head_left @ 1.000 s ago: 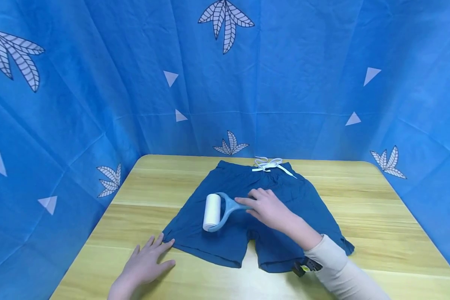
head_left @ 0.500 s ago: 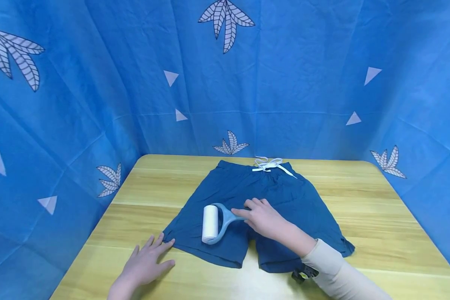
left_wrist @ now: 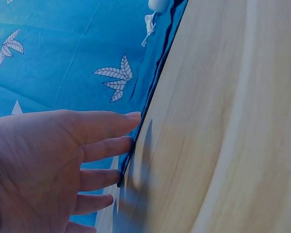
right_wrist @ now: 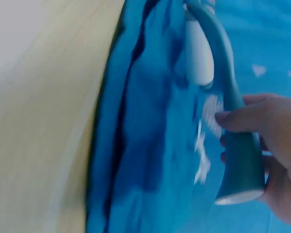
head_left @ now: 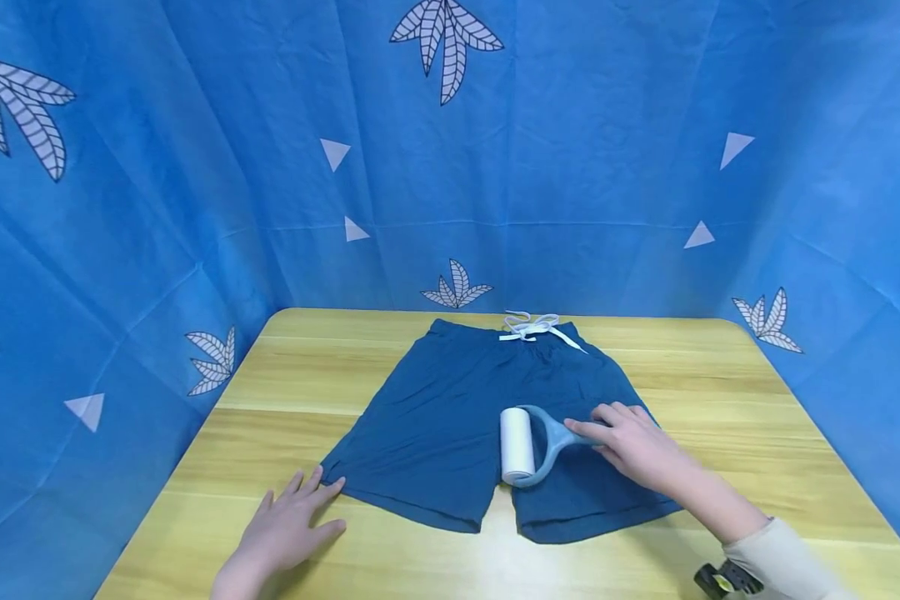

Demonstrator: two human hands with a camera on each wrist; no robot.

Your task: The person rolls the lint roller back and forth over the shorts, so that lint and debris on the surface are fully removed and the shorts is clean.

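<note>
Dark blue shorts (head_left: 420,417) lie spread flat on the wooden table, waistband at the far side with a white drawstring (head_left: 532,327) tied in a bow. My right hand (head_left: 641,443) grips the blue-grey handle of a lint roller (head_left: 517,446); in the right wrist view my thumb and fingers wrap round the handle (right_wrist: 242,160). Its white roll is over the shorts near the crotch, at the inner edge of the right-side leg. My left hand (head_left: 285,527) is spread out with straight fingers, fingertips at the lower left corner of the shorts' hem.
The wooden table (head_left: 270,400) extends around the shorts. A blue curtain (head_left: 450,167) printed with white leaves and triangles stands behind it and along both sides. A dark watch-like device (head_left: 727,577) sits at the right sleeve (head_left: 783,554).
My right hand has first drawn the lint roller nearer over the left-side leg, then shifted it right to the other leg. The left hand stays at the hem corner.
</note>
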